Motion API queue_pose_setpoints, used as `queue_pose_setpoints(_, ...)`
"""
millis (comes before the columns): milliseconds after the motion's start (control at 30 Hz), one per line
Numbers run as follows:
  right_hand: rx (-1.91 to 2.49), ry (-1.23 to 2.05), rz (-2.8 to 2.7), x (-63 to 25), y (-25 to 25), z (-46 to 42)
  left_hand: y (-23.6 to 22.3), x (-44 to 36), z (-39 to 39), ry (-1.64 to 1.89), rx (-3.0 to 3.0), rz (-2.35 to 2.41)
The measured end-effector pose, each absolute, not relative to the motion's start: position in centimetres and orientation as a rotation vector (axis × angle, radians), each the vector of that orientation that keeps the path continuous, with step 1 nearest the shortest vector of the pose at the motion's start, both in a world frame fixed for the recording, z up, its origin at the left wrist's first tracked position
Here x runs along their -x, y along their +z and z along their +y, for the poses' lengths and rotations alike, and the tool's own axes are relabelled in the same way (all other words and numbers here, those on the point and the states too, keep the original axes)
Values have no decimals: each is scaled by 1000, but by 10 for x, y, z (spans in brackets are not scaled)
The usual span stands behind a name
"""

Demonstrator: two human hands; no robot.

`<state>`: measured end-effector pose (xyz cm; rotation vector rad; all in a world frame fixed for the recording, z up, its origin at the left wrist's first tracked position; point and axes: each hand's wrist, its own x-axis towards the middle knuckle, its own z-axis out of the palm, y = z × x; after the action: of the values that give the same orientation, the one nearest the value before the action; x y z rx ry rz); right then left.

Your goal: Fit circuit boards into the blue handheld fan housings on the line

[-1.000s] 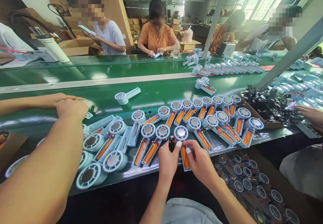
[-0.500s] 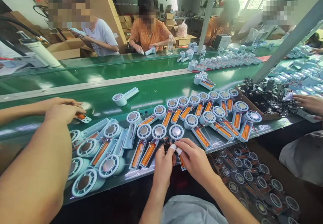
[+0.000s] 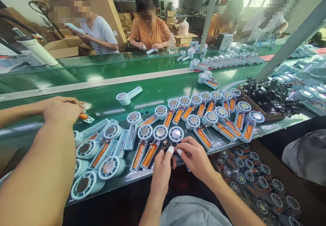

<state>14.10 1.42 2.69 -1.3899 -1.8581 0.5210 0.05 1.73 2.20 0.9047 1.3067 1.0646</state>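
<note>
My left hand (image 3: 163, 163) is closed on a small black circuit board (image 3: 165, 145), which sticks up past the thumb. Close beside it, my right hand (image 3: 197, 156) has thumb and fingers pinched together; a thin wire seems to run between the two hands, but what the right fingers hold is too small to make out. White covers wrap some of my fingertips. Just beyond the hands is a light blue fan-like unit (image 3: 176, 134) with a round slotted head, its handle mostly hidden by my hands. To its left lies a similar unit (image 3: 160, 132) showing an orange strip in its open handle.
Several more blue units (image 3: 205, 136) cover the bench. A carton of black circuit boards (image 3: 273, 97) stands at right, and a box of units (image 3: 265, 182) sits below. A co-worker's arm (image 3: 38, 158) reaches in from the left. Across the green conveyor (image 3: 102, 92) several people sit.
My hands have shifted slightly left, still close together, with the board held in the left. At the far right, a co-worker's hand has left the carton of boards.
</note>
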Motion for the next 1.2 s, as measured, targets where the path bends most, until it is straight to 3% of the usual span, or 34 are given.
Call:
queue_pose_setpoints(167,1366,352,-1951,-140,24,14,16,5,23,970,-989,1225)
queue_pose_setpoints(600,1350,477,-2015,-147,29,16,20,4,29,947,-952,1172)
queue_pose_setpoints(933,1326,21,-2284,-149,35,16,22,3,25,1014,-1081,1317)
queue_pose_setpoints(1200,1320,-45,-2210,-142,32,17,31,-2,26,1041,-1172,1395)
